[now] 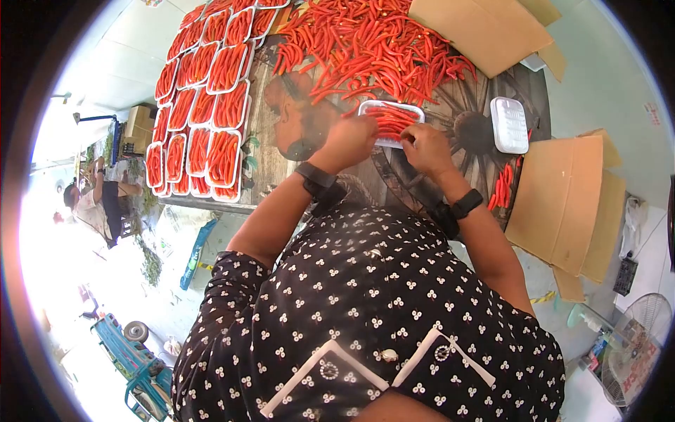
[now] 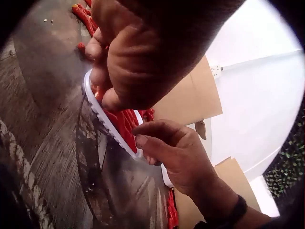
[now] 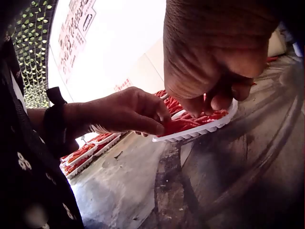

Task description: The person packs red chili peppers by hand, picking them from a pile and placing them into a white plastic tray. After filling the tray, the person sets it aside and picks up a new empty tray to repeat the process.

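Observation:
A white foam tray point(image 1: 422, 112) filled with red chili peppers point(image 1: 394, 121) lies on the table in front of the person. At its left end, the left hand point(image 1: 351, 143) has its fingers curled in over the peppers, gripping their ends. From the right end, the right hand point(image 1: 428, 149) pinches at the peppers with thumb and forefinger close together. The left wrist view shows the tray's ridged rim point(image 2: 109, 125) below both hands. Seen from the right wrist, the left hand's thumb point(image 3: 151, 125) lies at the tray's near corner, while the right fingers bend down onto the peppers.
A large heap of loose chili peppers point(image 1: 373, 46) spreads behind the tray. Filled trays point(image 1: 223, 156) are stacked at the left. An upturned white tray point(image 1: 509, 125) lies at the right, near cardboard boxes point(image 1: 559, 204) and a few loose peppers point(image 1: 502, 186). Another box point(image 1: 485, 32) stands behind.

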`<state>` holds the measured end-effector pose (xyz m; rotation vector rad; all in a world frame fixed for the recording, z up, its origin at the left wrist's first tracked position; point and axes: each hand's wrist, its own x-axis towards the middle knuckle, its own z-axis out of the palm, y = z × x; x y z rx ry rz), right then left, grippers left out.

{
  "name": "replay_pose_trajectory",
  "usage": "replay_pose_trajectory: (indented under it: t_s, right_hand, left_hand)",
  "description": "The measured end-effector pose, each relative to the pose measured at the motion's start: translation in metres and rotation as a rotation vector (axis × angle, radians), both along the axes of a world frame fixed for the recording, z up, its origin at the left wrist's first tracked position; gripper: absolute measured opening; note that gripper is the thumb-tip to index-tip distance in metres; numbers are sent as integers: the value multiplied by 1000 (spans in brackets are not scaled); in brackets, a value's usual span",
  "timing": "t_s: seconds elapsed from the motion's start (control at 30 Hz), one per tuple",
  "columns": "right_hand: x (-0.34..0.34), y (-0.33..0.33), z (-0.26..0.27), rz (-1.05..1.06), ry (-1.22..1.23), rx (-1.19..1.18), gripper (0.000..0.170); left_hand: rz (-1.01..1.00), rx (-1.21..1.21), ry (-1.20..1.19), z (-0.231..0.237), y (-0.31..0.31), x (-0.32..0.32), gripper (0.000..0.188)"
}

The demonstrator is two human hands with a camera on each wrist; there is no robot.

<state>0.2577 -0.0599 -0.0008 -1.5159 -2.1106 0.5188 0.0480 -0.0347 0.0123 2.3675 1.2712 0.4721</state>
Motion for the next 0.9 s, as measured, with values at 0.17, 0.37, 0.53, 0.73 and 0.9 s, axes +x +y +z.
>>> replay_pose_trajectory:
  t_s: [0.17, 0.37, 0.53, 0.73, 0.9]
  right_hand:
    - [-4, 1, -1, 6, -27, -70, 12]
    - [-4, 1, -4, 26, -18, -12, 11]
    - [-6, 3, -8, 11, -22, -25, 10]
    - [-5, 5, -10, 29, -9, -5, 10]
    - [-7, 6, -9, 31, 3, -33, 13]
  left_hand:
    - [-9, 20, 14, -7, 3, -1, 12]
    - [-28, -4, 104, -5, 8, -2, 15]
    - [-11, 72, 50, -10, 7, 0, 13]
    - [-49, 124, 59, -14, 12, 0, 15]
    - [-93, 64, 243, -5, 17, 4, 12]
